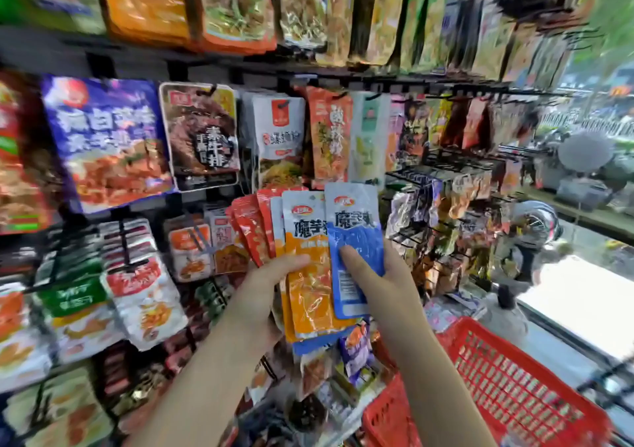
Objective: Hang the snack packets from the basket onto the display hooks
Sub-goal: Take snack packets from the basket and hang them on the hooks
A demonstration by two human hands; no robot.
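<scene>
The left hand (264, 295) grips a fanned bunch of snack packets from below, thumb laid across the front of the orange packet (308, 275), fingers hidden behind the fan. In that fan the red packets (252, 230) spread to the left, the orange one sits in the middle, and a further blue edge shows at the bottom of the bunch. The right hand (380, 282) holds the blue packet (353, 237), thumb pressed on its front and fingers curled round its right edge; this packet overlaps the right side of the orange one and stands upright, its white top highest of all.

Both hands are raised in front of the display rack, at the middle of the scene. Just above the held packets hang a white packet (279, 138) and an orange noodle packet (329, 138) on black display hooks (343, 96). Further left on the same row hang a dark brown packet (202, 138) and a large purple packet (106, 141). A row of bigger bags hangs across the top.

Right of the hands, thin wire hooks (442, 165) stick out with small mixed packets on them. Below the hands more small packets hang, blurred. At near right sits the red basket (514, 388), its mesh wall facing the camera; what lies in it cannot be told. Far right, a street behind glass is blurred.
</scene>
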